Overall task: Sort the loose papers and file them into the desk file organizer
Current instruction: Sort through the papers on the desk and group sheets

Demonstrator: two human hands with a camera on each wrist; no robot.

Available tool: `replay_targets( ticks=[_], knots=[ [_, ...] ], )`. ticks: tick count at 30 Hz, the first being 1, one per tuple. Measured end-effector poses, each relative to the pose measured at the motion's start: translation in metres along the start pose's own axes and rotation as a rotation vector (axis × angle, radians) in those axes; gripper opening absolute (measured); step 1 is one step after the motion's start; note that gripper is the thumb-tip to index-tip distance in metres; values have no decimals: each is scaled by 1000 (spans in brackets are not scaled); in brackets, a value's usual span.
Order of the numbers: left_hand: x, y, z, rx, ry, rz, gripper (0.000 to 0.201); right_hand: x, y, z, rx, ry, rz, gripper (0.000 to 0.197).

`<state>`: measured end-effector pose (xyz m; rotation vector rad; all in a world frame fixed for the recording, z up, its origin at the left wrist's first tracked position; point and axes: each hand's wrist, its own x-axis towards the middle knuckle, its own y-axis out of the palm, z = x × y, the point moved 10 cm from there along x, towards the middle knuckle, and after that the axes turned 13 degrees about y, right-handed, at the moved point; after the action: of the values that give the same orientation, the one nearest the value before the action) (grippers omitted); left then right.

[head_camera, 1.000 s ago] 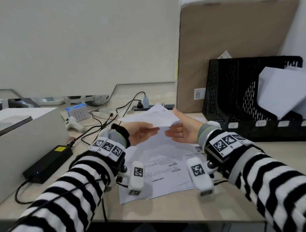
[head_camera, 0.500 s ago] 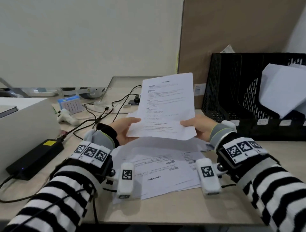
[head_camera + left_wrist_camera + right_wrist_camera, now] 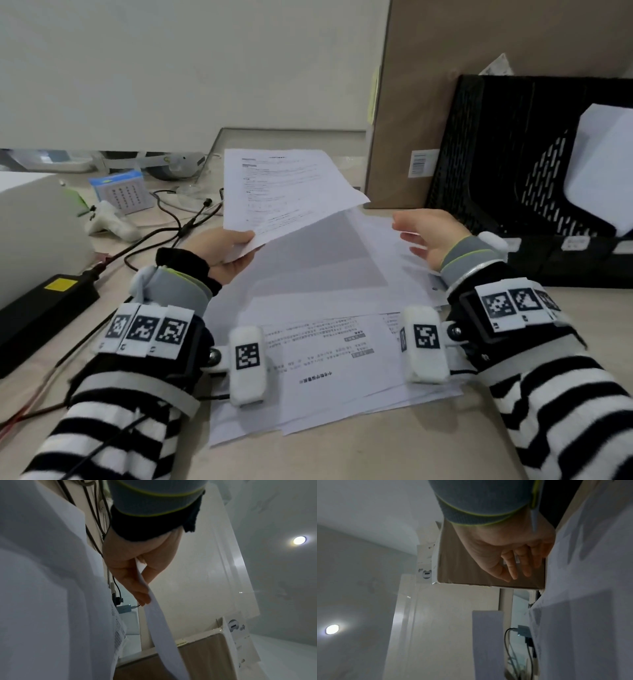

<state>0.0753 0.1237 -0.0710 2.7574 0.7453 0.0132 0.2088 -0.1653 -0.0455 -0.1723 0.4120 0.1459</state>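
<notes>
Half a second before, both hands held the printed sheet (image 3: 281, 192) upright. Here the right hand (image 3: 433, 236) had let go, fingers loosely spread and empty over the loose papers (image 3: 329, 342) on the worktop (image 3: 394, 452). The left hand (image 3: 226, 253) alone pinched the sheet's lower corner, tilted leftward. The black file organizer (image 3: 507, 164) stood far right.

Left hand (image 3: 224, 253): centre-left of the head view, thumb on top, fingers beneath, pinching a sheet's lower corner. Right hand (image 3: 432, 236): centre-right, palm facing left, fingers loosely extended, holding nothing. Both forearms: striped sleeves entering from the lower corners, marker-tagged wrist bands.
</notes>
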Motion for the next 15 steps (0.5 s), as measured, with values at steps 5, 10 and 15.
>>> replay_targets(
  ticks=[5,10,15],
  knots=[
    [5,-20,6,57,25,-46,21,15,-3,-5,-367,-11,-142,46],
    [6,-20,10,92,30,-33,25,26,-6,-20,-713,48,-178,79],
    [6,-23,12,160,25,-38,29,28,-12,-22,-964,76,-267,96]
  ],
)
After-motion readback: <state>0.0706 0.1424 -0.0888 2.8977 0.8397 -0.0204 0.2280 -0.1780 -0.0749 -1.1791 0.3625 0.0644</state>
